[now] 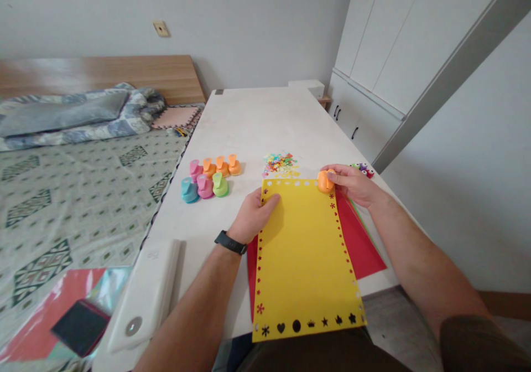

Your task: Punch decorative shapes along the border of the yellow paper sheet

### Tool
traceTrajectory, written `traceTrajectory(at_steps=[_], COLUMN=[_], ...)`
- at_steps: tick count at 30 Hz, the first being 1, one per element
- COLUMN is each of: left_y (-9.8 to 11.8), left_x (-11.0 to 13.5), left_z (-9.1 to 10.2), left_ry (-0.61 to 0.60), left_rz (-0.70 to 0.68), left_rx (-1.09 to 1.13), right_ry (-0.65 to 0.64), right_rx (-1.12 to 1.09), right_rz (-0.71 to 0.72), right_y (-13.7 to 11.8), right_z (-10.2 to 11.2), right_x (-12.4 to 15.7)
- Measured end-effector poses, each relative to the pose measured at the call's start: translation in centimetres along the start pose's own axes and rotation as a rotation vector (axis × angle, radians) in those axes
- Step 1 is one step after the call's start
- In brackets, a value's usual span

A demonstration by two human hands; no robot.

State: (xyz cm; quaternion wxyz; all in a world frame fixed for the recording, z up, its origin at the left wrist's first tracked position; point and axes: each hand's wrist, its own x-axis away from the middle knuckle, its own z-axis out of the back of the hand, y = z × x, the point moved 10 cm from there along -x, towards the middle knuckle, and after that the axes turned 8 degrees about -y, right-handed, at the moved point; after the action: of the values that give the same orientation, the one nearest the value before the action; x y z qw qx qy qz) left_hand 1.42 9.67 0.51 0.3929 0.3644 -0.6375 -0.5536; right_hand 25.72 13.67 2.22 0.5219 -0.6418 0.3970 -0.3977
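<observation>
A yellow sheet of paper [305, 250] with shapes punched along its edges lies over red paper [359, 244] at the table's near end. My left hand [259, 211] grips its upper left edge, thumb on top. At the upper right corner, my right hand [352, 184] is closed around an orange craft punch [326, 181], which sits at the sheet's edge. Left of the paper stand several more punches, among them a blue one [189, 190], a green one [220, 185] and an orange one [234, 165]. Small colourful paper cutouts [280, 163] are heaped just beyond the sheet.
Small purple and red items [365, 170] lie behind my right hand. A long white device [145, 294] lies along the table's left edge. On the bed [83, 195] at left are a dark phone-like object [81, 326] and packaged coloured paper [53, 311]. White cabinets [381, 40] stand right.
</observation>
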Motion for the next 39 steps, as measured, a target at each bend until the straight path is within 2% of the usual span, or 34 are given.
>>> traceTrajectory(at_steps=[32, 39], left_y=[-0.49, -0.48], left_x=[-0.18, -0.15], left_z=[0.55, 0.14], left_ry=[0.013, -0.005], left_rz=[0.003, 0.007], left_rx=[-0.031, 0.016], right_ry=[0.004, 0.025], right_rx=[-0.068, -0.094], right_rz=[-0.015, -0.026], right_y=[0.85, 1.02], right_z=[0.23, 0.46], right_x=[-0.32, -0.34])
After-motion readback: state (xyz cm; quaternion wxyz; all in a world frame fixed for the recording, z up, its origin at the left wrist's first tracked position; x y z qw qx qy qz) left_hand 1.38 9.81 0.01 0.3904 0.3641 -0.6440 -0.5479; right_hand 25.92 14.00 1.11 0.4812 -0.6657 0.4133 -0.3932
